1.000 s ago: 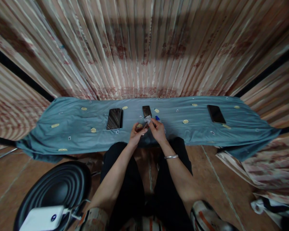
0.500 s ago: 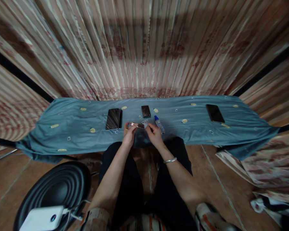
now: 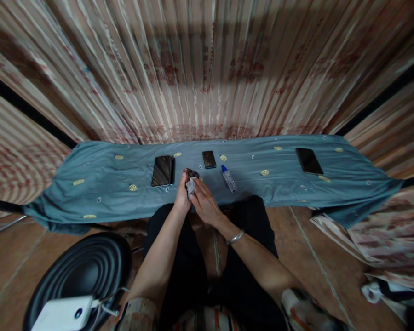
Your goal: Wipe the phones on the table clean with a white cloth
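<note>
My left hand (image 3: 182, 198) is closed around a dark, glossy phone (image 3: 191, 173) with a coppery edge, tilted up above the front of the table. A crumpled light-grey cloth (image 3: 190, 185) lies against its face, under the fingers of my right hand (image 3: 206, 205). Hand and cloth hide much of the phone. To the right of my hands lies a clear bottle with a blue cap (image 3: 229, 178). Just beyond them is a small dark device (image 3: 209, 159), and to the left a larger black device with a reflective face (image 3: 162, 170).
A teal patterned cloth (image 3: 100, 174) covers the narrow table. Another black phone (image 3: 308, 161) lies far right. Striped curtains (image 3: 207, 69) hang behind, between dark poles. At lower left, a white power bank (image 3: 64, 315) with cables rests on a round black stool (image 3: 79, 271).
The phone has turned from nearly edge-on to show its face. My right hand has moved left with the grey cloth and now presses it flat against the phone.
</note>
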Motion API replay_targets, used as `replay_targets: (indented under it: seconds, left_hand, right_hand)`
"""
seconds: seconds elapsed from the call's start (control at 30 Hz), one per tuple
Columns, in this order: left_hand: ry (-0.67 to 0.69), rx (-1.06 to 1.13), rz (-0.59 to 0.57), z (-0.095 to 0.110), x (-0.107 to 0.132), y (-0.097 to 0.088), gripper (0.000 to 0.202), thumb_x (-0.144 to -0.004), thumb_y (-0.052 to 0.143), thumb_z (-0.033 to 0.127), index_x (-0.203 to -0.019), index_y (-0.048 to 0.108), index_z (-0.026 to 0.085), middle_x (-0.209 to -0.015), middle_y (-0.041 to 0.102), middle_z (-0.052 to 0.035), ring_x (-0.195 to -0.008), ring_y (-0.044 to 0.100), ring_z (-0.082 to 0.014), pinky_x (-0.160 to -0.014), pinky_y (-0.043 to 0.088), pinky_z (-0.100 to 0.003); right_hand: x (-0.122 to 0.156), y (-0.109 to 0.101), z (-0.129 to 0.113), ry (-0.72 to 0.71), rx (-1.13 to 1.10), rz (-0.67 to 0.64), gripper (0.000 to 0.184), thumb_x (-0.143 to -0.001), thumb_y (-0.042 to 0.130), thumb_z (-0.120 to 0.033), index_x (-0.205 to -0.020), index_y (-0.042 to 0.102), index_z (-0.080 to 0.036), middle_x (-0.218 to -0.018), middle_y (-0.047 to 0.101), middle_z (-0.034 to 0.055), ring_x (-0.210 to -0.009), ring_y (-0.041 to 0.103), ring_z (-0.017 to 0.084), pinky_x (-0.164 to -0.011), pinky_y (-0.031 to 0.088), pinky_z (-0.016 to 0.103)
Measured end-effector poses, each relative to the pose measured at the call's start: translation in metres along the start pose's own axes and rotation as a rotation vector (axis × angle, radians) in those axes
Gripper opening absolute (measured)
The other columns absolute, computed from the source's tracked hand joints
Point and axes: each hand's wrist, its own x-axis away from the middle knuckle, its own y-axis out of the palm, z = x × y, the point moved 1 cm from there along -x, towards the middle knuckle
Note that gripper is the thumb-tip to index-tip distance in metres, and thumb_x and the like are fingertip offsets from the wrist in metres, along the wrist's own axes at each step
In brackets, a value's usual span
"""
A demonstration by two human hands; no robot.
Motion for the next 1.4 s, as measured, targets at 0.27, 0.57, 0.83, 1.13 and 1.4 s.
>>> replay_targets:
  seconds: [0.27, 0.57, 0.83, 1.13, 1.4]
  left_hand:
    - [-0.005, -0.073, -0.060, -0.014, 0.004, 0.000, 0.021, -0.086, 0.066, 0.035, -0.100, 0.072, 0.020, -0.103, 0.077, -0.0038, -0.114, 0.068, -0.0188, -0.101, 0.050, -0.028]
    - [0.018, 0.040, 0.033, -0.009, 0.000, 0.000, 0.018, -0.093, 0.055, 0.029, -0.092, 0.070, 0.019, -0.073, 0.070, 0.0022, -0.074, 0.068, -0.0117, -0.086, 0.053, -0.024]
    - [0.101, -0.068, -0.044, -0.021, -0.010, -0.009, 0.020, -0.082, 0.070, 0.037, -0.090, 0.066, 0.019, -0.083, 0.070, 0.0000, -0.091, 0.068, -0.0139, -0.093, 0.050, -0.025]
    - [0.122, -0.207, -0.118, -0.031, -0.004, -0.011, 0.012, -0.079, 0.074, 0.026, -0.084, 0.068, 0.018, -0.081, 0.069, -0.0012, -0.093, 0.066, -0.0182, -0.095, 0.048, -0.032]
    - [0.006, -0.078, -0.107, -0.021, -0.001, -0.007, 0.013, -0.086, 0.070, 0.028, -0.090, 0.073, 0.016, -0.079, 0.074, 0.0003, -0.072, 0.067, -0.0121, -0.073, 0.052, -0.022]
  right_hand:
    - [-0.021, -0.004, 0.020, 0.093, 0.027, 0.082, 0.054, -0.103, 0.036, -0.035, -0.152, 0.044, -0.015, -0.155, 0.048, 0.0146, -0.149, 0.039, 0.026, -0.125, 0.030, 0.052]
    - [-0.004, -0.002, 0.008, -0.110, 0.006, 0.008, 0.054, -0.099, 0.034, -0.017, -0.151, 0.048, -0.018, -0.152, 0.053, 0.0110, -0.147, 0.042, 0.021, -0.124, 0.036, 0.044]
    - [-0.006, -0.003, 0.015, 0.012, -0.056, 0.043, 0.052, -0.100, 0.036, -0.023, -0.151, 0.048, -0.017, -0.155, 0.050, 0.0109, -0.146, 0.043, 0.022, -0.125, 0.033, 0.043]
    - [-0.023, -0.026, 0.033, 0.151, -0.154, 0.127, 0.042, -0.098, 0.043, -0.023, -0.136, 0.061, -0.023, -0.141, 0.064, 0.0066, -0.134, 0.057, 0.022, -0.119, 0.041, 0.041]
    - [-0.025, -0.019, 0.046, 0.209, -0.033, 0.113, 0.041, -0.094, 0.043, -0.014, -0.130, 0.063, -0.018, -0.134, 0.068, 0.0126, -0.126, 0.063, 0.026, -0.111, 0.048, 0.044]
